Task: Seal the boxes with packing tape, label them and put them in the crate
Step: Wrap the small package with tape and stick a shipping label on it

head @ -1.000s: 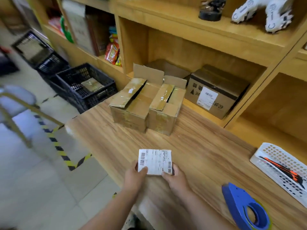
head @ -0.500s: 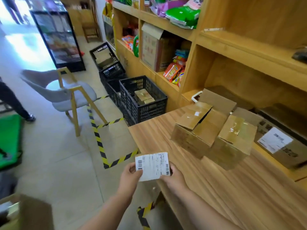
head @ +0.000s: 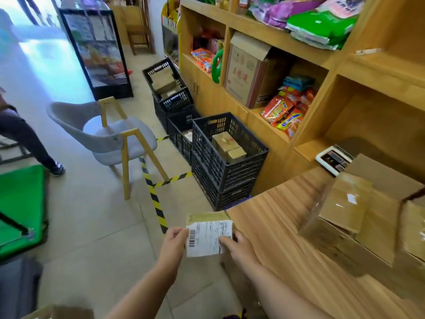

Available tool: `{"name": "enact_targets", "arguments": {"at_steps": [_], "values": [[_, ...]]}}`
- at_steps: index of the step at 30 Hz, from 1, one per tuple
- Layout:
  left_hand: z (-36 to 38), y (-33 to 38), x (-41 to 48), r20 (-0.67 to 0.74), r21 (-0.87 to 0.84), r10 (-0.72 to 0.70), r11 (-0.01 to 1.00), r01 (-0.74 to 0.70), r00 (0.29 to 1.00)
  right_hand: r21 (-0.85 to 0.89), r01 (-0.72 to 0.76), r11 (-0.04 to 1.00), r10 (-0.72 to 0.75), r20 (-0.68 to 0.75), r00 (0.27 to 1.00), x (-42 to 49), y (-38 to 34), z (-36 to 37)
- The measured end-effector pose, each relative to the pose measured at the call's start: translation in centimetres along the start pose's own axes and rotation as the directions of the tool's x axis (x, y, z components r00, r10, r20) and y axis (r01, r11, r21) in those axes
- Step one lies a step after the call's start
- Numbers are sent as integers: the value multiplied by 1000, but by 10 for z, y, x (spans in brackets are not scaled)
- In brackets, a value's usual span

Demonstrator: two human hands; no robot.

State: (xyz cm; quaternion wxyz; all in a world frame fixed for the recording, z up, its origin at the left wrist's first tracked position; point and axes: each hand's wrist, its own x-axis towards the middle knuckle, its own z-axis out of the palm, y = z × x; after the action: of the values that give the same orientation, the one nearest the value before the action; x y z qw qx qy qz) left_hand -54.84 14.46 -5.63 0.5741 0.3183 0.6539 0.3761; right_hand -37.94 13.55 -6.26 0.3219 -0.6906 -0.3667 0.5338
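A small brown taped box [head: 204,218] with a white barcode label [head: 208,238] on its near face is held off the table's left edge, over the floor. My left hand [head: 173,241] grips its left side and my right hand [head: 235,246] grips its right side. A black crate [head: 243,173] with two taped boxes [head: 227,145] inside stands on another crate on the floor ahead, beside the shelf unit. Two more cardboard boxes [head: 358,217] with raised flaps sit on the wooden table [head: 276,229] at the right.
More black crates [head: 170,100] line the shelf base behind. A grey chair [head: 110,139] stands left of the crates, with yellow-black floor tape [head: 156,201] between. A person's leg [head: 25,139] and a green mat [head: 20,208] are at far left. Shelves [head: 287,40] hold snack packs.
The view has swung left from the table toward the floor and crates. The labelled box has moved off the table's edge, and its brown taped side now shows above the label.
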Motion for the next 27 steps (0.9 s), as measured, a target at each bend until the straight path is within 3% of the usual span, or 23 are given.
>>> {"name": "enact_targets", "arguments": {"at_steps": [10, 14, 19, 27], "values": [[-9, 78, 141, -27, 2, -15, 1000, 15, 1000, 10, -39, 999, 38, 78, 996, 146, -83, 40], [-6, 120, 204, -41, 101, -37, 994, 41, 998, 6, -58, 998, 57, 135, 989, 208, -130, 43], [10, 170, 268, -28, 111, -34, 993, 37, 999, -50, -39, 998, 45, 110, 993, 281, -174, 40], [50, 205, 360, 67, 150, -131, 981, 119, 989, -96, -133, 987, 135, 18, 991, 366, -199, 24]]}}
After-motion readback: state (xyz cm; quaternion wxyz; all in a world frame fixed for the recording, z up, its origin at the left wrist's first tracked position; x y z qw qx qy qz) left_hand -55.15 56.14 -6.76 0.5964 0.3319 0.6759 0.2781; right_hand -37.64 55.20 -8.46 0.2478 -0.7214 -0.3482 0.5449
